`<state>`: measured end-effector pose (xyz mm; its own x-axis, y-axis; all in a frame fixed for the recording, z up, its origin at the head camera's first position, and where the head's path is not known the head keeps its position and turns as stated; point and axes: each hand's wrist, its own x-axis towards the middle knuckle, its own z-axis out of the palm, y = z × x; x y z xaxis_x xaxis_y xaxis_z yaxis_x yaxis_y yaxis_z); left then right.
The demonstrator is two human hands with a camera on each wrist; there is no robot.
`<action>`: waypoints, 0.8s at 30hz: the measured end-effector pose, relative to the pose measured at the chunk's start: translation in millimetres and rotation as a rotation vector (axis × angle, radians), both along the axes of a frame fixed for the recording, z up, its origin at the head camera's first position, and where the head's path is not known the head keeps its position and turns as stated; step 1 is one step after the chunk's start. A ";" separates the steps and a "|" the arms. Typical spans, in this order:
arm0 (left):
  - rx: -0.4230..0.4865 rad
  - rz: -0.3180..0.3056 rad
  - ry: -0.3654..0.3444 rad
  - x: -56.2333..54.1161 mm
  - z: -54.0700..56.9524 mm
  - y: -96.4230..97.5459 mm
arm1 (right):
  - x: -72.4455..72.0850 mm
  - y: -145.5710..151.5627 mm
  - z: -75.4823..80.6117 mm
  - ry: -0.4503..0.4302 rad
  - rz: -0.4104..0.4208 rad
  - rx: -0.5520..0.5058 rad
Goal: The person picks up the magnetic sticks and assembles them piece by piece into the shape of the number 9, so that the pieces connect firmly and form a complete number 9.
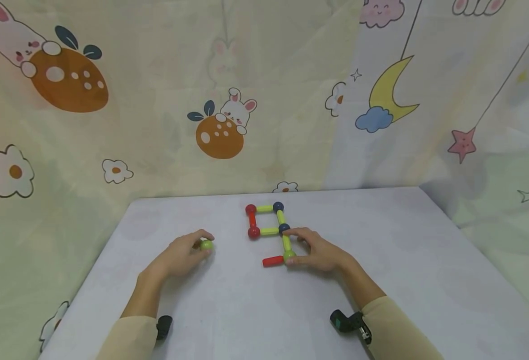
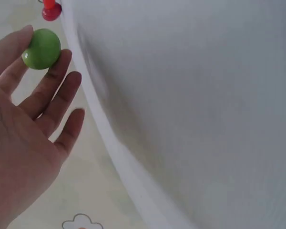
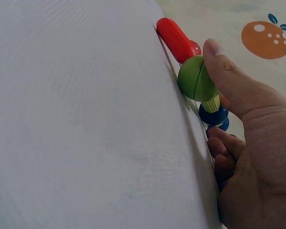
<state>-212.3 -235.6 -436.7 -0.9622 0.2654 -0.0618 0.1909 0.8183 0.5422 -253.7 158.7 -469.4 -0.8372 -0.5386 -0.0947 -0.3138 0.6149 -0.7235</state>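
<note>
My left hand (image 1: 182,254) pinches a loose green ball (image 1: 206,245) between thumb and fingertips, left of a figure of toy rods and balls. That figure has a square with two red balls (image 1: 253,232) and two dark blue balls (image 1: 278,206), joined by yellow-green rods (image 1: 270,231) and a red one. From the nearer blue ball a rod runs to another green ball (image 3: 198,78), where a red rod (image 1: 273,261) points left with its far end free. My right hand (image 1: 320,251) holds this part, thumb against the green ball and fingers by the blue ball.
The figure lies on a white-covered table (image 1: 228,310), toward its back edge. Behind hangs a patterned cloth (image 1: 156,100) with rabbits, flowers and a moon. Dark wrist devices (image 1: 352,322) sit at both sleeves.
</note>
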 end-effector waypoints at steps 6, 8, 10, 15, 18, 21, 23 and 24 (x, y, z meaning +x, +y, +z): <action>0.071 -0.019 -0.068 4.1 -0.7 18.3 | 2.4 0.9 -1.2 -0.005 -0.017 -0.013; 0.082 -0.039 -0.082 4.2 -0.7 24.7 | 3.6 0.4 -1.7 -0.010 -0.028 -0.015; 0.085 -0.054 -0.089 3.7 -1.0 30.0 | 4.5 0.0 -2.1 -0.012 -0.036 -0.017; 0.079 -0.061 -0.085 3.8 -1.0 38.8 | 4.0 -3.4 -3.0 0.009 -0.032 -0.017; 0.064 -0.072 -0.080 3.6 -4.0 48.6 | 4.4 -2.9 -4.0 0.004 -0.043 -0.014; 0.036 -0.102 -0.075 3.9 -7.3 61.9 | 6.0 -0.7 -4.9 -0.015 -0.059 -0.012; 0.019 -0.121 -0.069 4.8 -7.3 69.4 | 6.0 -1.2 -5.0 -0.025 -0.061 -0.015; 0.016 -0.126 -0.066 5.5 -6.6 71.9 | 5.2 -2.6 -5.0 -0.023 -0.053 -0.021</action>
